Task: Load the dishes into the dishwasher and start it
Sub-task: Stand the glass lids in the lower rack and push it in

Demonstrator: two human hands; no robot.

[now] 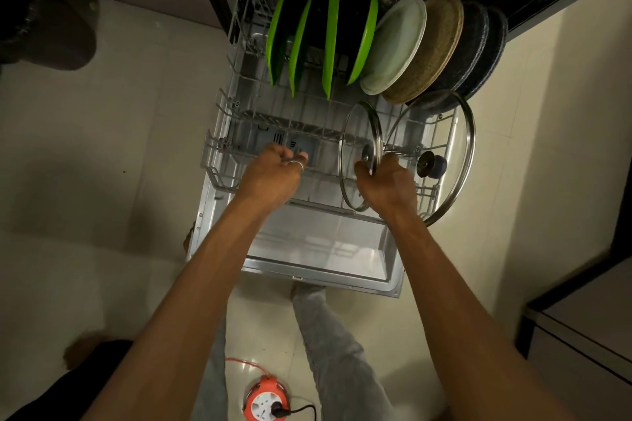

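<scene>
- Gripping the small lid (359, 154) at its centre, the right hand (386, 181) is curling thumb and fingers around it, holding it upright in the rack (219, 147).
- Left of it, the left hand (273, 178) is curling around a rack wire.
- Both lids are showing clear glass with metal rims; the big lid (455, 154) is leaning just right.
- Behind, glossy green plates (301, 44), a white plate (393, 44) and a rough brown disc (434, 44) are standing on edge.
</scene>
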